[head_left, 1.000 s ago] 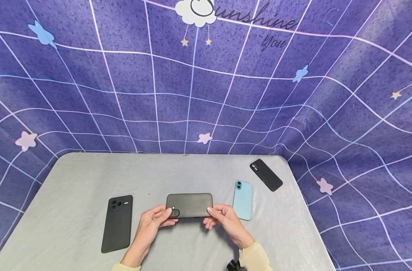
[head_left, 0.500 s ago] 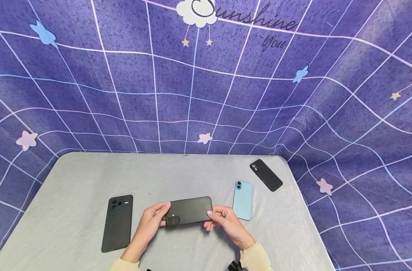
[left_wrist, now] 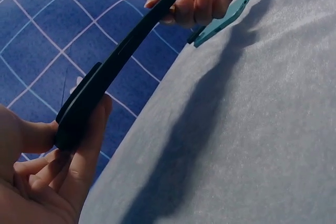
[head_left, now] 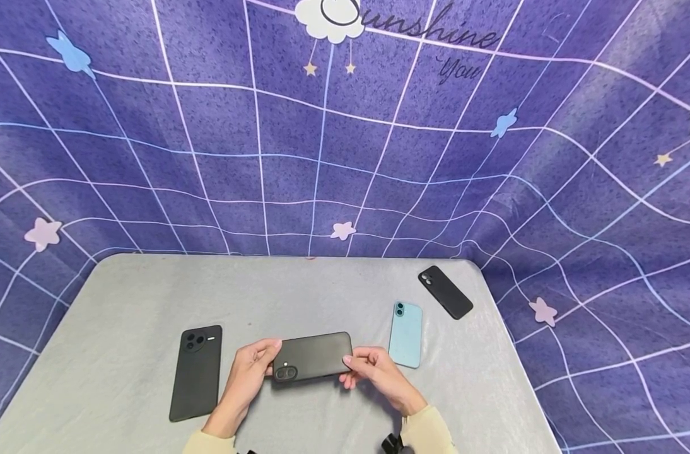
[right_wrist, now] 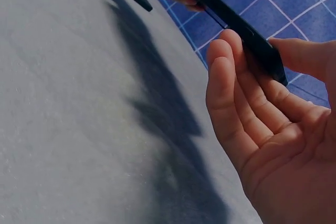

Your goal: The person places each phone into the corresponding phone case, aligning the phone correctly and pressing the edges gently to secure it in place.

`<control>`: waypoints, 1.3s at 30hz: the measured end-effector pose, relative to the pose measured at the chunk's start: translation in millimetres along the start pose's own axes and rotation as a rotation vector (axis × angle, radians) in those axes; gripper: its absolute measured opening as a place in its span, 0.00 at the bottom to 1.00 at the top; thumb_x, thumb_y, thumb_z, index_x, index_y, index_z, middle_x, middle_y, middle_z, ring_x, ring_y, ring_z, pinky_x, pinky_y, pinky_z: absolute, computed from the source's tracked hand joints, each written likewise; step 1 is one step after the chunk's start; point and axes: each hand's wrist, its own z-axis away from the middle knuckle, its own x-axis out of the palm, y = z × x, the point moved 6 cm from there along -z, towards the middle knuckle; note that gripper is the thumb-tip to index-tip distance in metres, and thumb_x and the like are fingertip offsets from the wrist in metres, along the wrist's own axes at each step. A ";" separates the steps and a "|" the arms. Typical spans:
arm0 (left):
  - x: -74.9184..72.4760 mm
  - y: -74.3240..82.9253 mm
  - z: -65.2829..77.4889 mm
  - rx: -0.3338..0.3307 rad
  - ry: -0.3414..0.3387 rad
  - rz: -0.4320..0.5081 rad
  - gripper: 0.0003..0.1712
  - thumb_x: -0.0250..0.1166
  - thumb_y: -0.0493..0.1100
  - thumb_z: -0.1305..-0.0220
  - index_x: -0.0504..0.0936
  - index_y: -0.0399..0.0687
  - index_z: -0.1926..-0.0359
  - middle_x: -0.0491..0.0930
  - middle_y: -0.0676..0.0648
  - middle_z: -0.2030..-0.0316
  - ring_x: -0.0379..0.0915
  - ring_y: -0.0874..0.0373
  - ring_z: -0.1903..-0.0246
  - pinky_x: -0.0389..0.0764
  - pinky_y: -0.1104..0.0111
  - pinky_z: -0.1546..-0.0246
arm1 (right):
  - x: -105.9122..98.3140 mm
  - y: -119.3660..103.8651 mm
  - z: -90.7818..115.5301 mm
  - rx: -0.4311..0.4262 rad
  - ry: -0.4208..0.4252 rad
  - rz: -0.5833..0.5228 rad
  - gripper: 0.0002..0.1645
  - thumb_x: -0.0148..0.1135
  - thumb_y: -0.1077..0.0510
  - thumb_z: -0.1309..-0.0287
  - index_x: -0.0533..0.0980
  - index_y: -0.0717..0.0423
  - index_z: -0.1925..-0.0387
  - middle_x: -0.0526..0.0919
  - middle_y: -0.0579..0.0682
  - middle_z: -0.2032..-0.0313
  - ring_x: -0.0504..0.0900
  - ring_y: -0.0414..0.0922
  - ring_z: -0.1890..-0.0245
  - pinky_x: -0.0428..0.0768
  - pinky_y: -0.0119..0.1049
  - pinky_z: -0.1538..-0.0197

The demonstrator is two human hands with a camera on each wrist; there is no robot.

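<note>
In the head view I hold a black phone sideways above the table, its back up and its camera bump at the lower left. Whether a case covers it I cannot tell. My left hand grips the camera end, thumb along the upper left corner. At the other end my right hand pinches the phone, thumb on the back and fingers underneath. Both wrist views show the phone edge-on, raised off the cloth. The side turned away from the head camera is mostly hidden.
A larger black phone with a round camera bump lies left of my hands. On the right lie a light blue phone and, farther back, a black phone case. A grey cloth covers the table; a purple patterned curtain hangs behind.
The phone has tipped so its camera end sits lower, and it has shifted slightly left and nearer. My left thumb has moved off the camera area to the upper left corner.
</note>
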 end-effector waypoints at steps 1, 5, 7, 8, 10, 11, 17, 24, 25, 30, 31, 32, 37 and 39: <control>-0.2 0.0 0.0 0.003 0.002 -0.004 0.21 0.63 0.44 0.19 0.83 0.28 0.41 0.91 0.40 0.58 0.88 0.60 0.66 0.84 0.76 0.60 | 0.0 -0.9 -0.1 0.006 0.001 0.006 0.21 0.59 0.58 0.20 0.76 0.75 0.64 0.89 0.67 0.68 0.87 0.40 0.72 0.87 0.31 0.62; -0.5 0.7 0.8 0.005 0.007 -0.011 0.20 0.64 0.44 0.20 0.84 0.29 0.42 0.92 0.41 0.59 0.88 0.60 0.66 0.82 0.77 0.58 | -2.0 -1.1 -1.3 0.058 0.034 0.028 0.19 0.60 0.54 0.20 0.79 0.68 0.63 0.90 0.57 0.68 0.87 0.40 0.72 0.86 0.31 0.56; -0.2 0.9 1.4 0.007 0.001 -0.007 0.20 0.64 0.45 0.20 0.84 0.29 0.43 0.92 0.41 0.60 0.88 0.60 0.67 0.82 0.77 0.58 | -3.2 -1.8 -1.9 0.074 0.056 0.037 0.18 0.59 0.53 0.19 0.81 0.64 0.61 0.90 0.51 0.68 0.87 0.40 0.71 0.86 0.31 0.56; 0.1 1.3 1.9 0.008 -0.003 -0.002 0.20 0.64 0.45 0.20 0.84 0.29 0.43 0.92 0.41 0.60 0.87 0.61 0.67 0.82 0.77 0.58 | -4.1 -1.7 -2.2 0.083 0.070 0.038 0.17 0.59 0.52 0.19 0.82 0.63 0.59 0.90 0.48 0.67 0.87 0.40 0.71 0.86 0.32 0.56; 0.7 1.8 2.7 0.011 -0.011 0.003 0.20 0.65 0.45 0.21 0.85 0.29 0.43 0.92 0.41 0.61 0.86 0.61 0.68 0.81 0.76 0.59 | -5.8 -2.0 -2.4 0.096 0.099 0.034 0.18 0.59 0.51 0.19 0.83 0.63 0.56 0.90 0.46 0.65 0.88 0.39 0.69 0.86 0.32 0.56; 1.1 1.9 3.1 0.012 -0.016 0.007 0.20 0.65 0.45 0.21 0.85 0.29 0.44 0.91 0.41 0.62 0.85 0.61 0.69 0.81 0.76 0.60 | -6.4 -2.4 -2.6 0.099 0.112 0.028 0.19 0.58 0.50 0.19 0.84 0.63 0.54 0.90 0.45 0.64 0.87 0.38 0.68 0.86 0.32 0.58; 3.4 -0.1 5.0 0.005 -0.033 0.013 0.21 0.66 0.45 0.22 0.85 0.30 0.44 0.91 0.42 0.62 0.84 0.61 0.69 0.81 0.75 0.62 | -10.2 -1.8 -3.7 0.113 0.185 0.012 0.20 0.60 0.51 0.20 0.85 0.65 0.52 0.90 0.43 0.64 0.86 0.36 0.66 0.84 0.30 0.58; 6.5 -1.5 5.1 -0.017 -0.036 0.071 0.22 0.67 0.45 0.23 0.84 0.28 0.42 0.91 0.41 0.61 0.85 0.61 0.68 0.84 0.74 0.64 | -10.2 0.4 -5.0 0.094 0.221 -0.015 0.18 0.61 0.55 0.21 0.85 0.68 0.53 0.90 0.44 0.65 0.87 0.37 0.65 0.86 0.31 0.56; 6.8 -1.7 5.3 -0.023 -0.035 0.077 0.23 0.67 0.45 0.23 0.84 0.28 0.42 0.91 0.41 0.61 0.85 0.61 0.67 0.84 0.74 0.65 | -9.9 0.4 -5.2 0.090 0.223 -0.021 0.17 0.62 0.55 0.22 0.84 0.69 0.54 0.90 0.45 0.65 0.88 0.38 0.65 0.86 0.31 0.56; 8.5 -2.6 6.9 -0.045 -0.040 0.088 0.24 0.67 0.46 0.23 0.83 0.28 0.40 0.91 0.41 0.57 0.87 0.61 0.63 0.86 0.73 0.62 | -9.9 -0.5 -4.2 0.080 0.245 -0.043 0.18 0.61 0.55 0.21 0.84 0.69 0.53 0.90 0.44 0.64 0.88 0.38 0.63 0.86 0.32 0.54; 8.5 -2.6 7.4 -0.046 -0.041 0.087 0.24 0.68 0.46 0.23 0.83 0.28 0.40 0.91 0.41 0.57 0.87 0.61 0.62 0.87 0.73 0.62 | -10.3 -0.3 -3.9 0.081 0.253 -0.047 0.18 0.61 0.55 0.21 0.85 0.69 0.53 0.90 0.44 0.64 0.87 0.38 0.64 0.86 0.31 0.54; 8.6 -2.7 7.9 -0.046 -0.043 0.090 0.24 0.68 0.46 0.23 0.83 0.28 0.40 0.91 0.41 0.56 0.87 0.61 0.61 0.87 0.73 0.61 | -10.6 -0.2 -3.6 0.081 0.261 -0.049 0.18 0.61 0.54 0.21 0.85 0.68 0.53 0.90 0.44 0.64 0.87 0.38 0.63 0.85 0.31 0.55; 7.8 -2.9 11.3 -0.036 -0.045 0.099 0.22 0.69 0.43 0.24 0.83 0.27 0.42 0.91 0.38 0.55 0.89 0.59 0.60 0.90 0.69 0.61 | -11.6 1.2 -2.8 0.081 0.287 -0.067 0.15 0.61 0.55 0.21 0.85 0.64 0.55 0.90 0.43 0.64 0.86 0.37 0.63 0.84 0.30 0.55; 7.4 -2.5 11.9 -0.027 -0.044 0.101 0.21 0.69 0.42 0.24 0.83 0.26 0.43 0.90 0.37 0.55 0.89 0.58 0.61 0.91 0.67 0.62 | -11.3 2.5 -2.9 0.086 0.289 -0.070 0.14 0.61 0.55 0.21 0.85 0.63 0.56 0.90 0.43 0.65 0.86 0.37 0.64 0.83 0.29 0.56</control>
